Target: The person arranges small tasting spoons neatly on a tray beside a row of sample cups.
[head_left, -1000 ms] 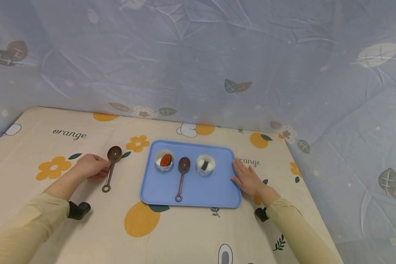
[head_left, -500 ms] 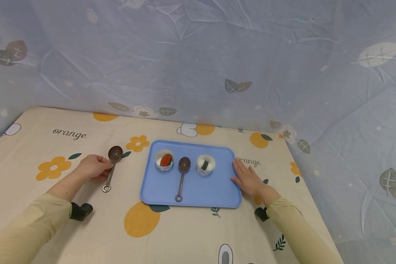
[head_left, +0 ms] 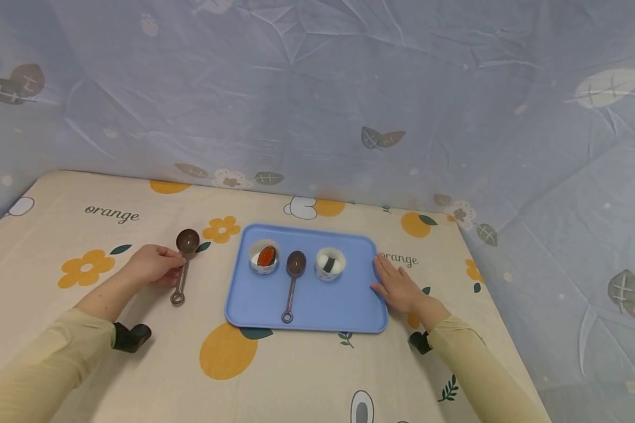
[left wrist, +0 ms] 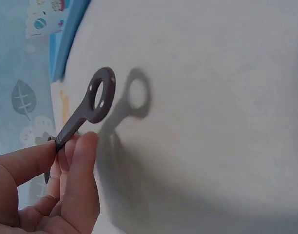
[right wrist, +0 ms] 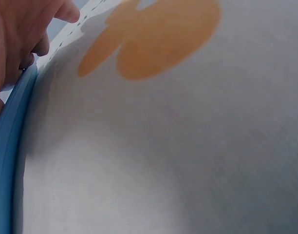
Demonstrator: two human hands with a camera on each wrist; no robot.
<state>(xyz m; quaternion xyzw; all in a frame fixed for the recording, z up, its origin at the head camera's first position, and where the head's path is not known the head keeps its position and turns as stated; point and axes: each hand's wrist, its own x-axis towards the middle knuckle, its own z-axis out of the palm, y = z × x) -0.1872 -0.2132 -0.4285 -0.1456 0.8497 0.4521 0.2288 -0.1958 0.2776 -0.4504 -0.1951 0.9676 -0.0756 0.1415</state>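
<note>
My left hand (head_left: 152,264) pinches a brown spoon (head_left: 187,241) by its handle, left of the blue tray (head_left: 338,305). In the left wrist view, the ring-ended handle (left wrist: 73,126) is raised over the cloth and throws a shadow on it. My right hand (head_left: 397,286) rests with fairly straight fingers on the tray's right rim. On the tray, a second brown spoon (head_left: 296,264) lies between two small white cups. The left cup (head_left: 264,268) has an orange-topped sushi piece (head_left: 267,256) in it; the right cup (head_left: 330,274) contains a white piece with a dark band (head_left: 328,265).
A cream tablecloth (head_left: 153,382) printed with oranges and flowers covers the table. Grey-blue patterned fabric (head_left: 317,100) hangs behind the table and along its right side. Black wrist mounts (head_left: 132,338) show below the forearms.
My left hand has taken the spoon by its handle and lifted it, shifting it slightly right and away from me. The right hand and the tray have stayed in place.
</note>
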